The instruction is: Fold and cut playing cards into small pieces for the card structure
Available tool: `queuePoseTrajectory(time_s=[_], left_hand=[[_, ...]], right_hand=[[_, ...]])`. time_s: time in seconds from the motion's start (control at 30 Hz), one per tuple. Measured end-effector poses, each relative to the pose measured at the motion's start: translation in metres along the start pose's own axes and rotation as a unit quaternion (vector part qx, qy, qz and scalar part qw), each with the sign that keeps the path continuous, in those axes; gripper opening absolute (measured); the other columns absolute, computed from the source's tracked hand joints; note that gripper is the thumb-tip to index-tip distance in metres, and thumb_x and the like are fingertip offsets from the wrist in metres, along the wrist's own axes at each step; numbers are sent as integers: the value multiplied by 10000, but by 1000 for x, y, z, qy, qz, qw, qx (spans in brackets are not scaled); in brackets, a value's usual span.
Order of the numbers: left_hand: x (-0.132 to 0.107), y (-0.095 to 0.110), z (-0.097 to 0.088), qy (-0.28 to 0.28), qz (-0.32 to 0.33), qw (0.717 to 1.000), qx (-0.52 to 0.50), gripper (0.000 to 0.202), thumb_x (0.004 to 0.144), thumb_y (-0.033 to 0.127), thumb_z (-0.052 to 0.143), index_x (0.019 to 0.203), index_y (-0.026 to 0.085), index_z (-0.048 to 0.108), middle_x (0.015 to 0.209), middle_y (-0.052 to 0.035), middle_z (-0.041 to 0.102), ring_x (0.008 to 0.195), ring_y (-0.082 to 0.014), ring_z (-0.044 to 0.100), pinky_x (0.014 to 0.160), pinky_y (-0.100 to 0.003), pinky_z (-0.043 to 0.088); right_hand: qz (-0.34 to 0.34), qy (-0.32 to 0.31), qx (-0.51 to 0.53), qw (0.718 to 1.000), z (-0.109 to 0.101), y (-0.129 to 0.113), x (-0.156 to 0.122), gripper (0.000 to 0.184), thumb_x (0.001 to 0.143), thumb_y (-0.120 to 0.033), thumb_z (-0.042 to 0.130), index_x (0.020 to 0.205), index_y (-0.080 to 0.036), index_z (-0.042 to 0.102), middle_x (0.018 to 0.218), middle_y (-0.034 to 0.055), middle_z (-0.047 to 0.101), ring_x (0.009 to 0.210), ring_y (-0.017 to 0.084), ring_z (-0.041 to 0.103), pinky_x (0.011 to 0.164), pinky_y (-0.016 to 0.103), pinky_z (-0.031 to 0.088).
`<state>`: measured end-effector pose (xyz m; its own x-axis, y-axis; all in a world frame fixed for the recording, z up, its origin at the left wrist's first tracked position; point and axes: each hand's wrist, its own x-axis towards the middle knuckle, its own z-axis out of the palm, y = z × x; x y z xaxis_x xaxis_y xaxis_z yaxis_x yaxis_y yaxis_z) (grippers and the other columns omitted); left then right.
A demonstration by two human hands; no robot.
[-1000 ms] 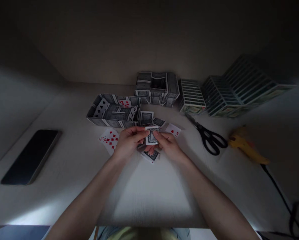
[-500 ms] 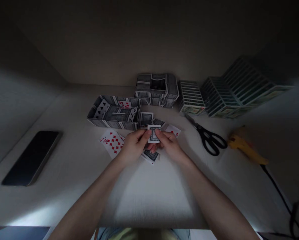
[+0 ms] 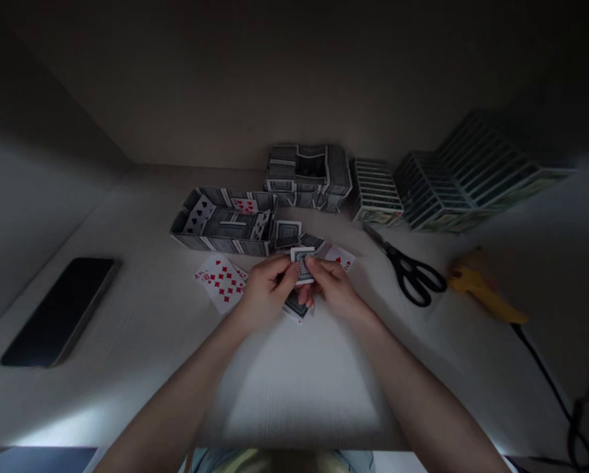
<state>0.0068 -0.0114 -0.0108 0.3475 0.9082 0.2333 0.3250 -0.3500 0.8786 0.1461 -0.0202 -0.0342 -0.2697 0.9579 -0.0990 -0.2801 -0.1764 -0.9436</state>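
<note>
Dimly lit as it is, the head view shows the left hand (image 3: 264, 286) and the right hand (image 3: 338, 282) close together above the table (image 3: 299, 381), both holding one playing card (image 3: 303, 266). The card is between them, patterned back towards the camera, each thumb pressed on it; its face is turned away, and it is impossible to tell whether another lies behind it. Some of the fingers are hidden beneath the card.

Just below, a face-down card (image 3: 294, 305) is partly covered by fingertips. Beside the left hand lies a ten of diamonds (image 3: 224, 284), overlapping other cards of which only corners show. Past the right hand, a hearts card (image 3: 342, 255) is partly hidden. More back-up cards, one of them a square-looking card (image 3: 288, 231), lie near an open box (image 3: 215, 243) built from cards.

Behind stands a second card-covered box (image 3: 282, 174), the inside of its opening too dark to read. The striped stacks (image 3: 377, 187) to its right fade into shadow, their detail blurred. The scissors (image 3: 415, 279) lie near a yellow glue gun (image 3: 488, 289), whose cord (image 3: 543, 364) is murky towards the right edge. A dark phone (image 3: 60, 312) lies far left. Both forearms are cut off below.
</note>
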Motion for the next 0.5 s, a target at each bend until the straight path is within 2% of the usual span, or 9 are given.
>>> queuePoseTrajectory(time_s=[0.23,0.5], left_hand=[[-2,4,-1,46,13,999,7,323,850,264,430,544,165,460,542,14,470,524,-93,449,521,-232,363],[-3,3,1,61,30,998,15,328,844,280,440,534,173,453,546,3,466,530,-103,445,507,-247,367]], right_hand=[[31,-34,45,998,1,1,-1,474,782,-555,470,594,-132,573,435,8,594,325,90,508,329,190,416],[-1,0,4,1000,3,0,-1,479,781,-543,478,525,-143,543,377,-11,555,274,64,441,290,168,355]])
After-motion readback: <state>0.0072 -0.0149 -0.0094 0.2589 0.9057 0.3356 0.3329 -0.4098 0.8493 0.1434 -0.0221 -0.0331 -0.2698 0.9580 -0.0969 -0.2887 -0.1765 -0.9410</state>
